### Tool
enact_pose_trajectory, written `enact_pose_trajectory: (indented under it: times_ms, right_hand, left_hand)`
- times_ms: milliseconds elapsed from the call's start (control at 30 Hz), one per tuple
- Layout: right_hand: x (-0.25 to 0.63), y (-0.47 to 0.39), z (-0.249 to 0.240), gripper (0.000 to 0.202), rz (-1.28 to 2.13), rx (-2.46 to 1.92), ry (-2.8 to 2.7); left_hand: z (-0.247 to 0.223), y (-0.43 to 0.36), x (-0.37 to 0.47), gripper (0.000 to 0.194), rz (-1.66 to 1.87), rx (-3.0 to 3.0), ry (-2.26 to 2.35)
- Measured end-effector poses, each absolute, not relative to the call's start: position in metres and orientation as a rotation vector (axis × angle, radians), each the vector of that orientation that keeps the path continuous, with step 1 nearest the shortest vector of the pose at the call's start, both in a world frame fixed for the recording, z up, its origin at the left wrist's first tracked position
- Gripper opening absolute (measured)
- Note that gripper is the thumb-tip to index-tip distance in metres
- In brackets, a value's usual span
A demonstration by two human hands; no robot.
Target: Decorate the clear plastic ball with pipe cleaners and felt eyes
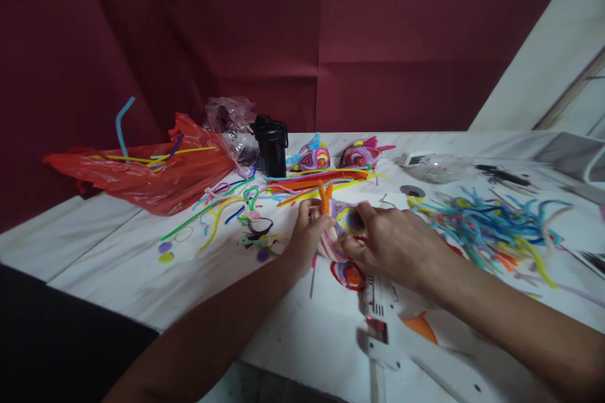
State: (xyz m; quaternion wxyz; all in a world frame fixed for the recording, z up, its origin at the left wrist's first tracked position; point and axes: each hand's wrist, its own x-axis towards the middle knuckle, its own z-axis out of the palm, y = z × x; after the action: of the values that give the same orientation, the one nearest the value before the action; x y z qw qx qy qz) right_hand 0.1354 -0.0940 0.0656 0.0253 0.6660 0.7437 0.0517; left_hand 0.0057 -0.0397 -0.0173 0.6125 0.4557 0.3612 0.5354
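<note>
A colourful craft figure (pixel 329 245) of coiled pipe cleaners, striped pink and white, sits between my hands. My left hand (pixel 309 233) is closed around its left side, beside an upright orange pipe-cleaner piece (pixel 326 198). With bent fingers, my right hand (pixel 394 239) grips the figure's right side at a yellow and purple coil (pixel 350 219). Just below lies a red coil with an orange middle (pixel 352 275). A white glue gun (pixel 382 352) rests in front of my right hand, near an orange piece (pixel 420 327) partly under my forearm.
A red plastic bag (pixel 174 186) holding pipe cleaners lies at left, beside a black bottle (pixel 271 148). Two similar colourful figures, one with blue fins (pixel 314 155) and one pink (pixel 362 154), stand behind. Blue pipe cleaners (pixel 491 223) are heaped at right, near black-handled tools (pixel 505 175).
</note>
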Motion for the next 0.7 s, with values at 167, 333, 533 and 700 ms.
enact_pose_trajectory:
  times_ms: [167,333,533,700]
  right_hand:
    - [0.1328,-0.0975,0.0594,0.032,0.28,2.012,2.292]
    - [0.1321,-0.0991,0.0552,0.033,0.316,1.985,2.298]
    - [0.1311,-0.0996,0.0552,0.031,0.297,1.968,2.312]
    - [0.1315,-0.1002,0.0552,0.031,0.275,1.989,2.307]
  left_hand:
    - [-0.0183,-0.0397,0.005,0.039,1.228,1.052,0.809]
    - [-0.0212,-0.0384,0.0042,0.039,1.235,1.071,0.834]
    - [-0.0191,-0.0395,0.0049,0.039,1.239,1.05,0.814]
    - [-0.0172,-0.0399,0.0056,0.039,1.237,1.05,0.815]
